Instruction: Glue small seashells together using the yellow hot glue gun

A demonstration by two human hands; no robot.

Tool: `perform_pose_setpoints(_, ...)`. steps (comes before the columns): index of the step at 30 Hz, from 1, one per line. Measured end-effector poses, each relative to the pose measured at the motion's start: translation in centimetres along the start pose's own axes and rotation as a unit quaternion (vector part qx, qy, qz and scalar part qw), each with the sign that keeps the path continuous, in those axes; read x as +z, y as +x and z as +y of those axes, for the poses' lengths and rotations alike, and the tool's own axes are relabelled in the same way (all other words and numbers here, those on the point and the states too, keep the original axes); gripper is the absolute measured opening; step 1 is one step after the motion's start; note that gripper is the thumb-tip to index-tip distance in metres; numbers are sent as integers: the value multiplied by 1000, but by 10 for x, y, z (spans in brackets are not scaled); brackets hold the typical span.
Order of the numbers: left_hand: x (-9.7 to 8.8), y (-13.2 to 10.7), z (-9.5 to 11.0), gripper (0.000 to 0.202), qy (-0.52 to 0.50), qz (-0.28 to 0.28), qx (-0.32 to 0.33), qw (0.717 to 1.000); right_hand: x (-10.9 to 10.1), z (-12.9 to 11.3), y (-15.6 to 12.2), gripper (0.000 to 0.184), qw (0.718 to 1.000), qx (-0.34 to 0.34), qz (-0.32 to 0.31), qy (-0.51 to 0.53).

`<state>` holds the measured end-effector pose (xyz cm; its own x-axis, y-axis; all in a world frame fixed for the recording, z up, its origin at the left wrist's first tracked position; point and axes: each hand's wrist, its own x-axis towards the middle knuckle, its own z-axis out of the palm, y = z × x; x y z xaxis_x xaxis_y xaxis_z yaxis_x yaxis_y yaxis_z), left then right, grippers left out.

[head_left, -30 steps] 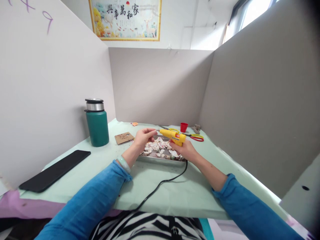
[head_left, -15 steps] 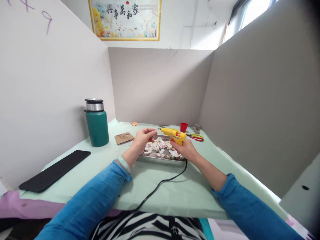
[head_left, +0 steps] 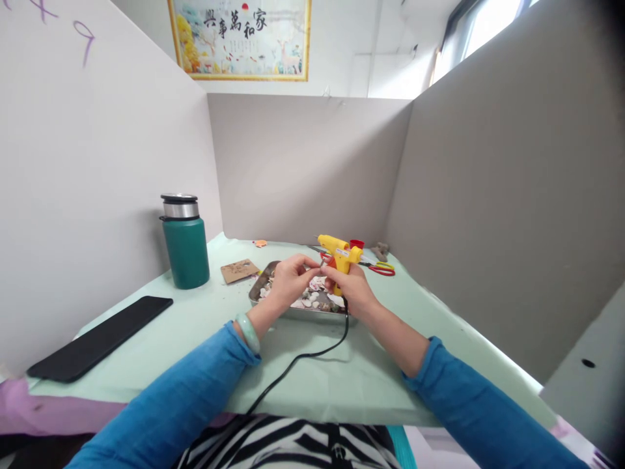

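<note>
My right hand (head_left: 352,285) is closed round the handle of a yellow hot glue gun (head_left: 336,249), whose nozzle points up and to the left. A black cord (head_left: 305,355) runs from the gun's grip toward the table's front edge. My left hand (head_left: 294,281) is closed in a pinch, its fingertips meeting those of my right hand beside the gun. Whatever small thing lies between these fingertips is too small to name. Beneath both hands stands a metal tray (head_left: 288,311) with several seashells (head_left: 308,299) in it.
A green bottle (head_left: 186,251) and a black slab-like case (head_left: 102,339) stand and lie at left. Near the tray is a brown card (head_left: 239,270). Scissors (head_left: 381,268), a red cup (head_left: 357,244) and a grey lump (head_left: 379,251) are at back right. Partitions enclose the table.
The glue gun has tilted from pointing left to pointing up, its nozzle leaving my left fingertips. My hands have come together, the left moving right, uncovering the tray's left end.
</note>
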<state>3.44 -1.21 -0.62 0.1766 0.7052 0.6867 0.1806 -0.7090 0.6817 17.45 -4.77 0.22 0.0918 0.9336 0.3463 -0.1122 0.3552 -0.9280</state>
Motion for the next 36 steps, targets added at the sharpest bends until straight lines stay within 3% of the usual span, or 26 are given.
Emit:
perform_pose_setpoints(5,3,-4,2,8,93,28,80,992,1,6,3,34,999,-13,16,45)
perform_pose_setpoints(10,5,-5,2,14,106,-9,110,988,1,7,4,28,998,-30,41,36)
perform_pose_setpoints(12,5,-4,2,15,79,-31,82,993,1,5,4,25,998,-42,52,7)
perform_pose_setpoints(15,2,-1,4,19,3,-51,-31,998,-3,5,4,18,994,-61,50,-70)
perform_pose_setpoints(17,-1,2,6,25,-55,-56,-99,992,-6,7,4,19,987,-73,35,-136)
perform_pose_setpoints(20,-5,5,8,30,-121,-81,-148,978,-9,9,5,18,978,-83,20,-191)
perform_pose_setpoints(27,-7,6,3,26,-151,-99,-165,970,-12,10,6,20,974,-91,7,-209)
perform_pose_setpoints(36,-9,7,5,17,-48,-110,-140,983,-14,13,7,20,972,-107,6,-210)
